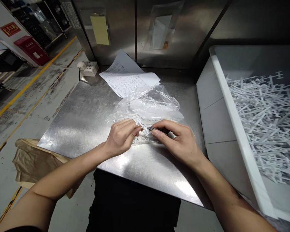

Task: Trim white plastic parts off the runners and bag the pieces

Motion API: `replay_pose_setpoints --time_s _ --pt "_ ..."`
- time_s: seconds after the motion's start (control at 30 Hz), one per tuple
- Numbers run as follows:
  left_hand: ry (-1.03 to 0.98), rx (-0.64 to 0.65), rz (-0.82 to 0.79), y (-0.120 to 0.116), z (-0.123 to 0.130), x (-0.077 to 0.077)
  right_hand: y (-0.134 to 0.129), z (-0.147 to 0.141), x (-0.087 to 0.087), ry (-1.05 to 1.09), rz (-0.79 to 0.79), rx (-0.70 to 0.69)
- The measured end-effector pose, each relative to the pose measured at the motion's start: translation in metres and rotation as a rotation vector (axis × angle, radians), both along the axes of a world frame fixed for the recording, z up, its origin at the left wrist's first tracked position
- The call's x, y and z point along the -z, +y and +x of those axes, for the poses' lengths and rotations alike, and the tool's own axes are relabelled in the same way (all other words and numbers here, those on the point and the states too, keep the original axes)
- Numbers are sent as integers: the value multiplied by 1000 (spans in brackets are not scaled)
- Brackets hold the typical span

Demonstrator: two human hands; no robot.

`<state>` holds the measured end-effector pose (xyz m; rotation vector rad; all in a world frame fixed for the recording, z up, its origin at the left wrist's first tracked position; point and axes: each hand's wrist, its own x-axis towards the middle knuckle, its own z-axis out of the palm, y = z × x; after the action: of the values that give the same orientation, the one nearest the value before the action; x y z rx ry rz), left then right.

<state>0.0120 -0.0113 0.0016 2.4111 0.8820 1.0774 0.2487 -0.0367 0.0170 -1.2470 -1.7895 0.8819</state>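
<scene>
My left hand (120, 137) is closed, its thumb and fingertips pinching a small white branched plastic piece (145, 129), much like a moulding sprue. My right hand (181, 140) is closed around a small dark tool (162, 130). The tool's tip meets the right end of the white piece, and most of its body is hidden by the fingers, so its kind is unclear. Just behind and under both hands lies a crumpled clear plastic bag (157, 104) on the metal table (74, 119). Small pale bits show in the bag's near part, below the fingers.
To the right stands a large white bin (232, 129) heaped with white plastic sprues (273, 119). Printed sheets (125, 77) lie behind the bag. A power socket block (90, 68) sits at the back left corner. Brown paper (36, 161) hangs beyond the table's left edge.
</scene>
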Motion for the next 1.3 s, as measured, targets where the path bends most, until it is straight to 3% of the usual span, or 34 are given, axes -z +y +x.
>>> replay_pose_setpoints --time_s 0.2,0.4,0.77,0.93,1.07,1.3 --pt "17 4 -19 -1 0 2 0 -1 0 6 -18 -2" --pt "63 -53 -137 -2 0 4 0 -4 10 -14 -81 0" --pt "118 -113 -130 -4 2 6 -2 -8 15 -12 -172 36" --pt "129 -126 -132 -4 2 6 -2 -5 13 18 -134 81" --pt "110 -122 -111 -3 1 7 -2 -4 8 44 -63 14" --pt "85 -114 -97 -3 2 6 -5 -7 6 22 -81 -61"
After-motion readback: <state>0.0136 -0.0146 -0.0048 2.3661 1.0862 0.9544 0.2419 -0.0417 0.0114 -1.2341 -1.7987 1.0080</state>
